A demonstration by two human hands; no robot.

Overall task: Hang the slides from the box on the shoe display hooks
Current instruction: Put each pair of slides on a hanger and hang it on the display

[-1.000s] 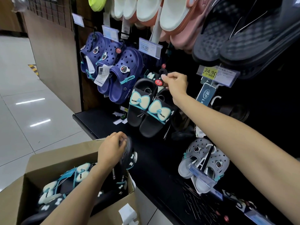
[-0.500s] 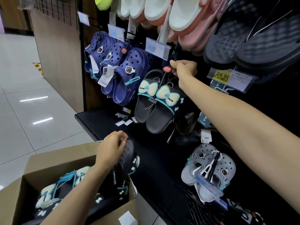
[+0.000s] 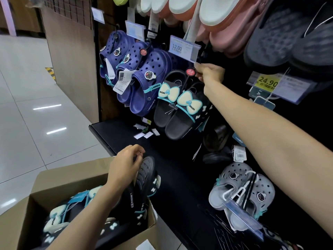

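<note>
A pair of black slides with cream bows and teal trim [image 3: 177,109] hangs from a hanger whose top my right hand [image 3: 210,73] pinches, just under the 12.00 price tag [image 3: 182,48] on the display wall. A red round badge [image 3: 191,71] sits on the hanger beside my fingers. The hook itself is hidden behind the tag and my hand. My left hand [image 3: 124,166] grips the heel end of another black pair [image 3: 142,188], standing upright at the rim of the cardboard box [image 3: 54,179]. More matching slides [image 3: 59,215] lie inside the box.
Navy clogs [image 3: 144,78] hang left of the slides. White and pink soles [image 3: 207,13] and dark slides [image 3: 288,33] hang above. Grey clogs [image 3: 241,192] hang lower right. A black base shelf [image 3: 126,134] with paper slips runs below. White tiled floor [image 3: 36,114] lies left.
My right hand has lifted the hanging pair up and toward the wall, to just below the 12.00 tag. My left hand has stayed on the pair at the box.
</note>
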